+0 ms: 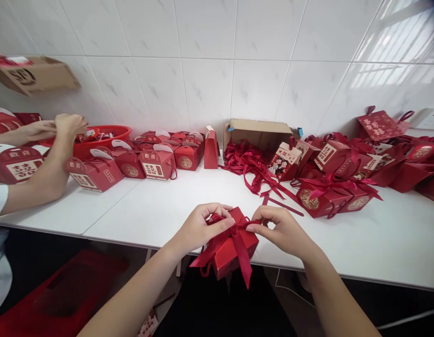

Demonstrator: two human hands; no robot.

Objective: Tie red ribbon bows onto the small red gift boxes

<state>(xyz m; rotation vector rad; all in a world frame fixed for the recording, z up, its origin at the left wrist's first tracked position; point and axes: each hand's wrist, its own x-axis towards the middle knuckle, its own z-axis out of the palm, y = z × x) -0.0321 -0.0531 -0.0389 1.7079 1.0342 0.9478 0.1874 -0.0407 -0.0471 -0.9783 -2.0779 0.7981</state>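
Note:
A red gift box (225,257) sits at the front edge of the white table, tilted and partly overhanging it. Dark red ribbon (242,252) is tied in a bow on its top, with two tails hanging down the side facing me. My left hand (204,227) pinches the left side of the bow, thumb near the knot. With thumb and fingertips, my right hand (278,229) grips the bow's right loop. Part of the box top is hidden behind my fingers and the ribbon.
Behind, a cardboard box (261,126) spills loose red ribbons (246,159). Bowed gift boxes (318,201) are piled at the right. Several boxes without bows (157,164) stand at the left. A co-worker's hands (67,126) are over a red basin (120,133) of small wrapped items.

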